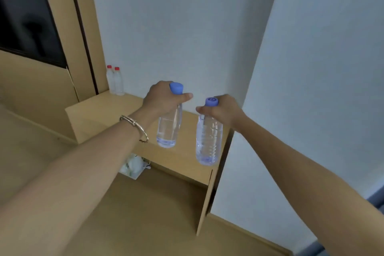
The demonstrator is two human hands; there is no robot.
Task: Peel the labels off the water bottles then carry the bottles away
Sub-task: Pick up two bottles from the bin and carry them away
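I hold two clear water bottles with blue caps, both without labels, by their necks in front of me. My left hand [164, 100] grips the left bottle [168, 129], which hangs slightly tilted above the wooden shelf [108, 110]. My right hand [222, 111] grips the right bottle [208, 141], which hangs upright near the shelf's right end. A bracelet circles my left wrist. Both bottles hold water and hang in the air, apart from each other.
Two more clear bottles with red caps [115, 81] stand at the shelf's far left against the white wall [187, 27]. A white crumpled bag [134, 165] lies under the shelf on the wooden desk [145, 214]. A dark window [25, 16] is at upper left.
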